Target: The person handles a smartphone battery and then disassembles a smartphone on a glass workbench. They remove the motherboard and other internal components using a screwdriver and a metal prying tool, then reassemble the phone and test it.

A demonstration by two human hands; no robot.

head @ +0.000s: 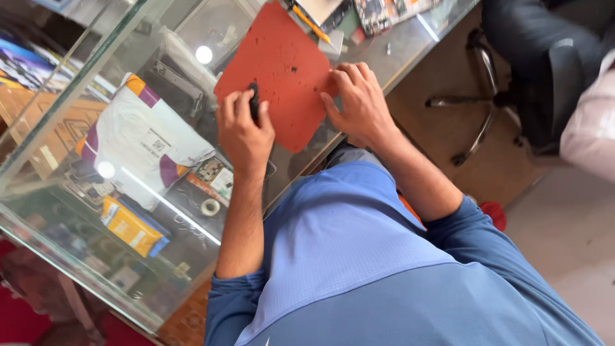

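Fingers (234,106) of left hand (243,131) curled shut around small black tool (254,101), held upright against near-left part of red-orange mat (282,61). Right hand (362,102) flat on mat's right edge, fingers slightly spread and bent, tips pressing the mat; nothing gripped. Mat lying tilted on glass counter top (128,38), one corner reaching close to counter's front edge between the two wrists, right side close to that same edge. Free glass surface left of the mat; under the glass, white parcel with purple and orange corners (144,138), yellow box (131,224), roll of tape (210,206). Beyond the mat's far corner, yellow-handled tool (311,22) and opened phone with exposed boards (375,13), just beside the mat, crowding that end. Black swivel chair (532,64) on brown floor to the right, well apart from the counter, open floor between. Blue shirt (359,256) filling lower frame, both forearms bare and extended to the counter. Contents of black tool's tip not discernible.
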